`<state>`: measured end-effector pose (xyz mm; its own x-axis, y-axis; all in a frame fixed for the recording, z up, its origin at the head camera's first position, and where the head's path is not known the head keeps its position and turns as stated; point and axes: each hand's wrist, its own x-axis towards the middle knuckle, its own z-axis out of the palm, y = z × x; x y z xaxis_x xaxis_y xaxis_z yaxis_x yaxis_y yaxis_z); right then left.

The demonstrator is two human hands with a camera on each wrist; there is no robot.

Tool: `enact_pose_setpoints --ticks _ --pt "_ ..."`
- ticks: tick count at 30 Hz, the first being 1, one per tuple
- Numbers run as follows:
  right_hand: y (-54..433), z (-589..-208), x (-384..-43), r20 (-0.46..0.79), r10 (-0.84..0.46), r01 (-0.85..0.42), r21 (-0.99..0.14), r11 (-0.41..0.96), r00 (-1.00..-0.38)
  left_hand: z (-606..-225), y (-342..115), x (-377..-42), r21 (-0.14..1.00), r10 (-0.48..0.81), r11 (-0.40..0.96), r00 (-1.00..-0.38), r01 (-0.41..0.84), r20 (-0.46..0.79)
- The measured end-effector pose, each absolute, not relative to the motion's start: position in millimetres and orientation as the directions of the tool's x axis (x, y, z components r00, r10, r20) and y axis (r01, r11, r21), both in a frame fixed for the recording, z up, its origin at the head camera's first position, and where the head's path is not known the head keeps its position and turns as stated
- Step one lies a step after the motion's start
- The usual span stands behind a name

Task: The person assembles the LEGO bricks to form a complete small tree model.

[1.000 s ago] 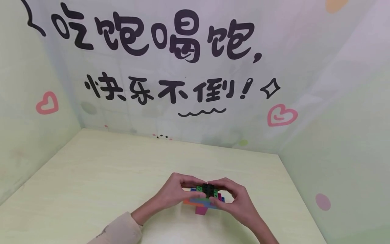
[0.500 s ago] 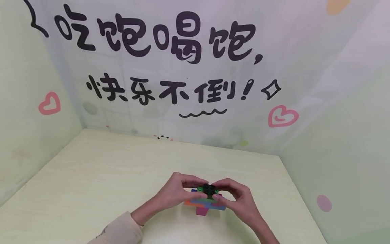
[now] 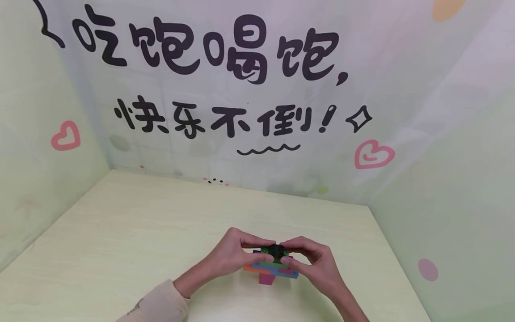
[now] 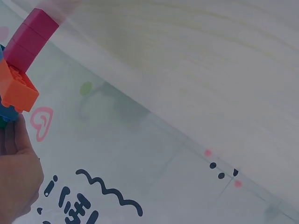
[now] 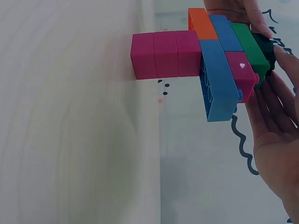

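A model of toy building bricks stands upright, its magenta stem lowest, made of several bricks. Wider layers sit above: an orange brick and a long blue brick, then blue and magenta, then a green brick. A black brick tops the stack. My left hand pinches it from the left, thumb in front and fingers behind. From the right, my right hand pinches it the same way. In the left wrist view the black brick is hidden; the orange brick shows above the left hand.
A pale wood-grain table lies under the hands and the model. Around it stand a printed back wall with black lettering and plain side walls, the right wall nearer to the hands.
The right thumb has shifted slightly up and to the right, onto the black brick's front edge. The left hand keeps its place, and the model has barely moved.
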<state>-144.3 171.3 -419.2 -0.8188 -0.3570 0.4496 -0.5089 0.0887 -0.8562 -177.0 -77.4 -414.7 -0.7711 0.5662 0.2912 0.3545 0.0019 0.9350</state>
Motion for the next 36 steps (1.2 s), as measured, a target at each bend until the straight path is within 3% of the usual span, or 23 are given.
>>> enact_pose_setpoints --ticks 6,9,15,19,31,36 --pt "171.4 -417.8 -143.5 0.434 -0.377 -0.511 -0.850 0.130 -0.818 -410.8 -78.6 -175.5 0.920 0.578 0.027 -0.757 0.390 0.304" --pt "177.2 -418.5 -141.3 0.375 -0.381 -0.468 -0.862 0.192 -0.845 -410.0 -83.5 -175.9 0.911 0.577 0.068 -0.760 0.407 0.297" --pt "199.8 -426.5 -130.0 0.179 -0.250 -0.263 -0.895 0.360 -0.952 -418.1 -116.4 -172.8 0.910 0.530 0.213 -0.824 0.356 0.198" --pt "208.8 -435.4 -123.6 0.067 -0.196 -0.146 -0.896 0.420 -0.978 -427.9 -129.8 -170.4 0.894 0.530 0.278 -0.832 0.350 0.161" --pt "211.6 -444.0 -120.2 0.080 -0.258 -0.158 -0.940 0.301 -0.963 -436.3 -123.2 -167.9 0.884 0.508 0.285 -0.840 0.370 0.188" --pt "209.6 -430.7 -125.5 -0.043 -0.121 0.011 -0.969 0.248 -0.992 -429.5 -118.7 -170.5 0.926 0.460 0.229 -0.872 0.299 0.168"
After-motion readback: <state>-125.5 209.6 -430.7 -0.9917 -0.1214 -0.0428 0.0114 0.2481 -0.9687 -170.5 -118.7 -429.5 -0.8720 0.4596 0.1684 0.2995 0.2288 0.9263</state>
